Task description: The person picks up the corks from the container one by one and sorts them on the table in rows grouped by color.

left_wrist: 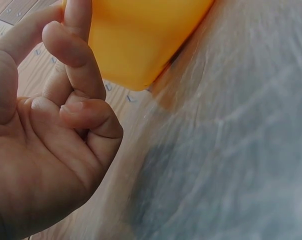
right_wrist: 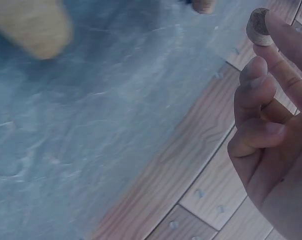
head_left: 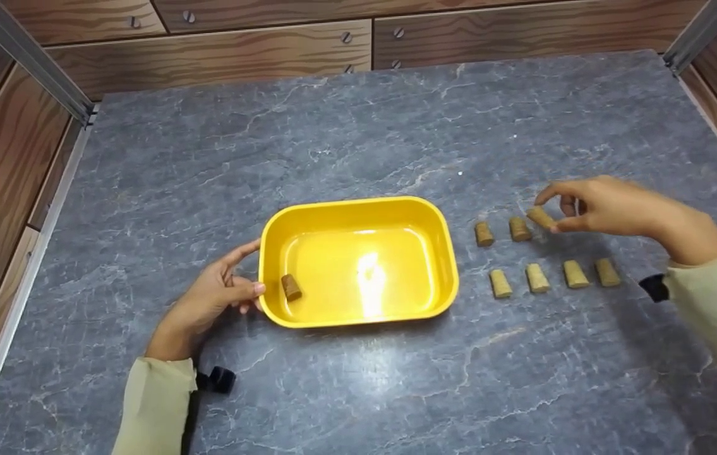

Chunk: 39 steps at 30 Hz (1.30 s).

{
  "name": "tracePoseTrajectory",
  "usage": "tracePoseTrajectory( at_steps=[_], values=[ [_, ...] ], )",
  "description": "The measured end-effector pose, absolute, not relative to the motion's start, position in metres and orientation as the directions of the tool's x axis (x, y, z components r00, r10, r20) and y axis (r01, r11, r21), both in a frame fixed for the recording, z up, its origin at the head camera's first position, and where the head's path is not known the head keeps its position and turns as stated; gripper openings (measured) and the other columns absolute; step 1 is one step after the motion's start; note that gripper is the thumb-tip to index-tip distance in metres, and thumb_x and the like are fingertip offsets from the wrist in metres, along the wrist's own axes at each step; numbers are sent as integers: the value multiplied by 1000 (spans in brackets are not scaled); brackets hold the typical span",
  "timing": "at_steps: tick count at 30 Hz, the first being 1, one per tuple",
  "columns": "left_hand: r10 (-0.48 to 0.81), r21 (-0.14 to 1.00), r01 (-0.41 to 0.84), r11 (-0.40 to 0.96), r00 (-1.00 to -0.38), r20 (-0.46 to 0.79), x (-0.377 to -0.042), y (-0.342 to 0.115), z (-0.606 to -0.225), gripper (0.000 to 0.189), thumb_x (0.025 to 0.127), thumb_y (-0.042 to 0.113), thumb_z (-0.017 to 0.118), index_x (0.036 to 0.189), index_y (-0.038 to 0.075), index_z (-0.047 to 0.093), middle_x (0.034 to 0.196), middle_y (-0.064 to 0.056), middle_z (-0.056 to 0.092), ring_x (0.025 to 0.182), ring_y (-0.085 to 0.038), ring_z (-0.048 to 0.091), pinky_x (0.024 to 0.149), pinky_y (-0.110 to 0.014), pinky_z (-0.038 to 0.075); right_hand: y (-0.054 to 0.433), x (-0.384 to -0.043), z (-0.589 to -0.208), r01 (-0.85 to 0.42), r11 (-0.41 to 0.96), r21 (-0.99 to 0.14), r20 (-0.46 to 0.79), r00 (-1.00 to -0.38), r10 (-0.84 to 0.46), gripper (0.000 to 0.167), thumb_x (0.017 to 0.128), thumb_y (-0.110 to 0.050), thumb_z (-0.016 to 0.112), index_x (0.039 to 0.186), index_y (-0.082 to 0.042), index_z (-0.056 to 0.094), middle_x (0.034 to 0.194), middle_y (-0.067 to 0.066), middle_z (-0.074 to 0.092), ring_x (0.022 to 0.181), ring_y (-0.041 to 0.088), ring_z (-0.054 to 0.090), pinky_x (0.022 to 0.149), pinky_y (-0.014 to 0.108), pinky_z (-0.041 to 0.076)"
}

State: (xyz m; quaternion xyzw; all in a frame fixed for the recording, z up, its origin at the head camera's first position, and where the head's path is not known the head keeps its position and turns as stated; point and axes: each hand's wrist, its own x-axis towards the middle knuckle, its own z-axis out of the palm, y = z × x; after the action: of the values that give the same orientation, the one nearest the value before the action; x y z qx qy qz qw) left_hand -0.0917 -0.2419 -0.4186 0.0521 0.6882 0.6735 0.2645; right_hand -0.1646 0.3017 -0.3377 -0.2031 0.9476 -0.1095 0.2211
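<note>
A yellow rectangular tub (head_left: pixel 358 319) with rounded corners sits in front of me, a brown cork stopper (head_left: pixel 291 287) lying inside near its left end. My left hand (head_left: pixel 216 287) holds the tub's left side, thumb at the rim and index finger along the outer wall. Between thumb and index finger, my right hand (head_left: pixel 611 205) pinches a cork stopper (head_left: pixel 540 218); in the right wrist view this stopper (right_wrist: pixel 260 27) shows its round end. Beside that hand are two brown stoppers, one (head_left: pixel 519 229) close by and another (head_left: pixel 484 234) farther left.
Nearer to me, right of the tub, several stoppers stand in a row, from a pale one (head_left: pixel 500 284) to a darker one (head_left: pixel 607 272). Everything is on a grey marbled table (head_left: pixel 333 392). Wood-patterned panels (head_left: pixel 219 54) border its back and sides.
</note>
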Motion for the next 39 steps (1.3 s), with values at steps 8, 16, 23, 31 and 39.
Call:
tracePoseTrajectory(
  at_steps=[8, 16, 23, 31, 39],
  values=[
    [429, 956, -282, 80, -856, -288, -92, -242, -420, 80, 89, 4, 65, 153, 2, 17, 66, 7, 71, 52, -6, 56, 54, -19, 47, 317, -159, -351, -303, 904, -303, -380, -831, -406, 37, 90, -22, 67, 126, -16, 58, 81, 1, 56, 60, 12, 47, 56, 29, 39],
    [424, 955, -284, 87, -857, -294, -92, -243, -419, 82, 88, 5, 67, 153, 2, 17, 66, 7, 71, 52, -6, 56, 54, -20, 47, 317, -159, -361, -298, 913, -280, -390, -833, -392, 37, 90, -20, 66, 124, -7, 58, 81, 2, 58, 61, 13, 48, 57, 30, 39],
    [434, 955, -288, 62, -854, -286, -92, -242, -419, 81, 88, 1, 65, 153, 1, 16, 67, 6, 72, 52, -6, 58, 54, -19, 47, 318, -160, -366, -278, 919, -279, -424, -823, -377, 37, 91, -19, 64, 124, -4, 56, 82, 3, 59, 64, 14, 50, 58, 31, 40],
    [427, 955, -285, 79, -856, -291, -92, -242, -418, 81, 88, 3, 66, 153, 2, 18, 66, 6, 71, 51, -5, 56, 54, -19, 46, 318, -163, -368, -291, 921, -260, -417, -826, -379, 38, 91, -20, 65, 123, -2, 55, 81, 3, 59, 66, 14, 50, 58, 31, 39],
    [423, 955, -284, 88, -857, -294, -92, -242, -420, 82, 87, 5, 68, 152, 2, 18, 65, 8, 70, 51, -5, 55, 54, -19, 46, 317, -166, -370, -273, 938, -215, -425, -838, -342, 40, 90, -22, 66, 122, 0, 54, 78, 3, 58, 64, 14, 49, 57, 32, 39]
  ],
)
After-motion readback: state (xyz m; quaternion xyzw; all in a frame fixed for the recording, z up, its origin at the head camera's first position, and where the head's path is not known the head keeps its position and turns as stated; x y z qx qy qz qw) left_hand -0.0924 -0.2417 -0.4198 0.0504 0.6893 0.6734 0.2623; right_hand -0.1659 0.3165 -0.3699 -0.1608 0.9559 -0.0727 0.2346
